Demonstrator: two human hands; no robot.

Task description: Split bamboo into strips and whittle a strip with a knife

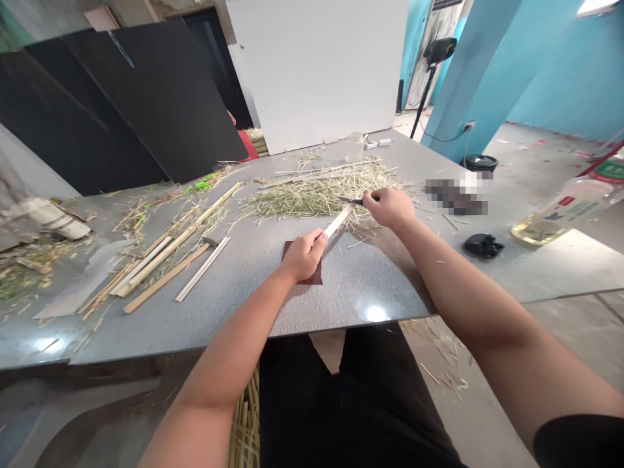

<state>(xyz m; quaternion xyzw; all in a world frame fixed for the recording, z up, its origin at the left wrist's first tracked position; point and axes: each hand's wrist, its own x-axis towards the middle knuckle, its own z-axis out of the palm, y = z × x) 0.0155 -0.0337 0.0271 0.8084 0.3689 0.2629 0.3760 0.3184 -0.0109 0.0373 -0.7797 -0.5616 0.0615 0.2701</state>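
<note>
My left hand (305, 255) is closed around the near end of a pale, flat wooden strip (338, 221), just over a dark red square piece (312, 274) lying on the table. The strip points away from me and to the right. In my right hand (389, 207) is a knife (355, 201), its dark blade reaching left across the strip's far end. Right behind both hands spreads a heap of thin, pale green shavings (302, 197). Whether the blade touches the strip I cannot tell.
Bamboo poles and strips (178, 244) lie on the grey table (234, 312) at the left. A bottle of yellowish liquid (550, 214) stands at the right, near a crumpled black bag (482, 246). A clear cup (355, 147) is at the back.
</note>
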